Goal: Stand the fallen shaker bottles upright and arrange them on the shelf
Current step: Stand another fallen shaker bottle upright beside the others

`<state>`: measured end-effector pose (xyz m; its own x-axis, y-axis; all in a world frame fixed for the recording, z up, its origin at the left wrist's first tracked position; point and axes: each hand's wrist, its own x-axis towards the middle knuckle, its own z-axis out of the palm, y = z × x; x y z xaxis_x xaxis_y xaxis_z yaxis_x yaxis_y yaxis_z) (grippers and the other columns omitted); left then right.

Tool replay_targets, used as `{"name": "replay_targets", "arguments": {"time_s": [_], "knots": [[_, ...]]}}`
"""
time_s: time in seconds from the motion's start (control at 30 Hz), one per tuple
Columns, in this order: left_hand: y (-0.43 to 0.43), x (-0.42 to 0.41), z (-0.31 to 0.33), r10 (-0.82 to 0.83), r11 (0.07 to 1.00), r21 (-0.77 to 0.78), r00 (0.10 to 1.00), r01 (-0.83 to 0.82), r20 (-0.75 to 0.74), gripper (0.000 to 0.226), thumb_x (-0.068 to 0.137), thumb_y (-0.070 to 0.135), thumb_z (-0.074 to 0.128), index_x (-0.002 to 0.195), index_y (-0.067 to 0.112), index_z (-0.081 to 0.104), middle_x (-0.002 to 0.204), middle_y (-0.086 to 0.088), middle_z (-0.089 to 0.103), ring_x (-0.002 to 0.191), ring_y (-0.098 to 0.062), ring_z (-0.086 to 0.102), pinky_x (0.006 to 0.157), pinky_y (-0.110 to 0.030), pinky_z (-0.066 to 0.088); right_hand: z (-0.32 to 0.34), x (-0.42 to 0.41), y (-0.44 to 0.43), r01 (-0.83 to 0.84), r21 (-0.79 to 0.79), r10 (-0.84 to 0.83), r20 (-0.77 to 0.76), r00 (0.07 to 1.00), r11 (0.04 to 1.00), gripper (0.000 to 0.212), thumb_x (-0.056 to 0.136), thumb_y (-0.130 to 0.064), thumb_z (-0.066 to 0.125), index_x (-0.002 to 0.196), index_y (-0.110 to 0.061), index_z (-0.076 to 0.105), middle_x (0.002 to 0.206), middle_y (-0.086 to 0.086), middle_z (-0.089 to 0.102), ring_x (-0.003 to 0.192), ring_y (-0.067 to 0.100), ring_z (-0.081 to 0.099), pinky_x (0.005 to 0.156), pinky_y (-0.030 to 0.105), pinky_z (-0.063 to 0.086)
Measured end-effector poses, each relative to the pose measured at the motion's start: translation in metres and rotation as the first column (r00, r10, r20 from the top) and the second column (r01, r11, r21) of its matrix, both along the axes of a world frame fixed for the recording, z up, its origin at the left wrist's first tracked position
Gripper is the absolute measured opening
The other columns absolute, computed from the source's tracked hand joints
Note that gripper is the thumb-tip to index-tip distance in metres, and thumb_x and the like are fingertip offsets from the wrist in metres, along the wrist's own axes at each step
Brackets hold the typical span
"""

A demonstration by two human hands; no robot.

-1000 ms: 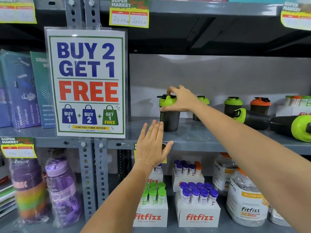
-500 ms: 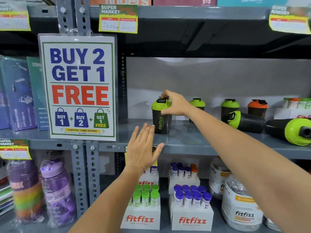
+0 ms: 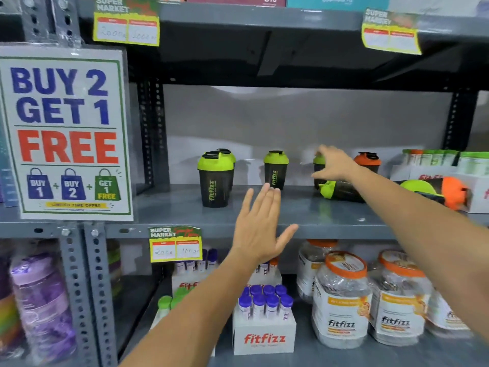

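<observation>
Far left, a "BUY 2 GET 1 FREE" sign [image 3: 64,133] hangs on the grey rack upright, with purple bottles [image 3: 42,305] below it on the lower level. A yellow price tag [image 3: 175,244] is stuck to the front edge of the middle shelf [image 3: 264,215].

On that shelf, two green-lidded shaker bottles stand upright at the left: the front one [image 3: 214,178] with Fitfizz lettering, a second [image 3: 229,157] right behind it, mostly hidden. Next, further back, another upright green-lidded shaker [image 3: 275,169].

The left hand [image 3: 260,229] hovers in front of the shelf edge, palm forward, fingers spread and straight, holding nothing, touching nothing.

Below it sits a Fitfizz box of purple-capped tubes [image 3: 264,321]; clear Fitfizz jars with orange lids [image 3: 341,300] stand to its right.

The right hand [image 3: 334,165] reaches across over the shelf, fingers loosely apart, gripping nothing. It sits in front of an upright green-lidded shaker [image 3: 318,161] and just above a fallen green-lidded shaker [image 3: 341,190] lying on its side; contact with either can't be told, motion blur. An orange-lidded shaker [image 3: 367,161] stands upright at the back. Further right two more lie fallen, partly hidden by the forearm: one with a green lid [image 3: 418,187], one with an orange lid [image 3: 456,193]. White boxes of tubes [image 3: 436,161] sit at far right.
</observation>
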<state>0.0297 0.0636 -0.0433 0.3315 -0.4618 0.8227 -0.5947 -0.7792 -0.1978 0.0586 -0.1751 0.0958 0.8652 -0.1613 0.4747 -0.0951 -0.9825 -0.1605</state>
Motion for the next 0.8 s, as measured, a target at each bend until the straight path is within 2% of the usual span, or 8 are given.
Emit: {"name": "replay_targets", "arguments": {"time_s": [0.23,0.3,0.43,0.5,0.57,0.63,0.73,0.8], "knots": [[-0.011,0.013,-0.015,0.095,0.993,0.061,0.995,-0.097,0.027,0.075,0.093,0.057,0.035,0.138,-0.001,0.048,0.14,-0.015,0.053,0.138,-0.027,0.039,0.116,-0.048,0.02,-0.027,0.0,-0.049,0.247,-0.098,-0.263,-0.219,0.94,0.964,0.119,0.066,-0.065,0.075,0.15,-0.002,0.018,0.147,0.024,0.037,0.134,0.044,0.038,0.109,0.048,0.037],[-0.014,0.014,-0.016,0.102,0.994,0.041,0.994,-0.104,0.043,0.074,0.094,0.056,0.035,0.138,-0.001,0.048,0.14,-0.015,0.053,0.137,-0.027,0.041,0.115,-0.048,0.021,-0.04,0.002,-0.056,0.255,-0.151,-0.285,-0.232,0.93,0.955,0.116,0.066,-0.064,0.075,0.149,-0.003,0.02,0.147,0.022,0.038,0.133,0.043,0.039,0.108,0.05,0.038],[-0.014,0.014,-0.016,0.097,0.995,0.013,0.994,-0.098,0.054,0.074,0.094,0.056,0.034,0.138,-0.001,0.047,0.139,-0.015,0.054,0.136,-0.027,0.043,0.115,-0.046,0.021,-0.052,0.004,-0.053,0.304,-0.253,-0.331,-0.07,0.941,0.918,0.096,0.07,-0.053,0.077,0.141,-0.005,0.033,0.14,0.019,0.043,0.127,0.041,0.043,0.1,0.052,0.042],[-0.015,0.015,-0.017,0.093,0.996,0.002,0.993,-0.093,0.067,0.074,0.093,0.056,0.035,0.138,-0.001,0.048,0.139,-0.015,0.054,0.136,-0.027,0.043,0.115,-0.046,0.022,-0.053,0.006,-0.048,0.303,-0.224,-0.315,-0.019,0.949,0.926,0.091,0.07,-0.047,0.08,0.138,-0.004,0.036,0.137,0.019,0.045,0.125,0.042,0.045,0.097,0.052,0.044],[-0.015,0.015,-0.018,0.092,0.996,-0.008,0.992,-0.091,0.082,0.074,0.093,0.056,0.035,0.138,-0.001,0.048,0.138,-0.015,0.055,0.136,-0.027,0.043,0.115,-0.046,0.022,-0.051,0.008,-0.037,0.243,-0.119,-0.241,0.032,0.97,0.963,0.089,0.072,-0.05,0.078,0.135,-0.001,0.039,0.135,0.021,0.047,0.124,0.044,0.047,0.097,0.052,0.046],[-0.016,0.017,-0.018,0.093,0.996,-0.018,0.991,-0.092,0.096,0.073,0.093,0.056,0.036,0.137,-0.001,0.049,0.138,-0.015,0.055,0.135,-0.027,0.044,0.114,-0.046,0.024,-0.048,0.016,-0.022,0.123,0.114,-0.137,0.121,0.983,0.986,0.088,0.071,-0.058,0.074,0.129,0.001,0.046,0.129,0.023,0.054,0.12,0.042,0.052,0.095,0.048,0.049],[-0.016,0.016,-0.018,0.099,0.995,-0.029,0.991,-0.096,0.094,0.074,0.093,0.056,0.034,0.137,-0.001,0.05,0.137,-0.014,0.056,0.135,-0.026,0.045,0.114,-0.047,0.027,-0.04,0.022,0.01,-0.055,0.47,-0.051,0.21,0.976,0.881,0.075,0.061,-0.074,0.067,0.096,-0.008,0.06,0.098,0.012,0.067,0.102,0.033,0.064,0.084,0.044,0.056],[-0.016,0.017,-0.018,0.1,0.995,-0.029,0.991,-0.097,0.091,0.074,0.093,0.057,0.033,0.137,-0.001,0.049,0.137,-0.014,0.056,0.135,-0.026,0.044,0.114,-0.047,0.028,-0.038,0.021,0.035,-0.127,0.626,-0.003,0.203,0.979,0.77,0.056,0.067,-0.066,0.071,0.075,-0.014,0.053,0.088,0.006,0.061,0.094,0.028,0.064,0.08,0.046,0.059]]}}
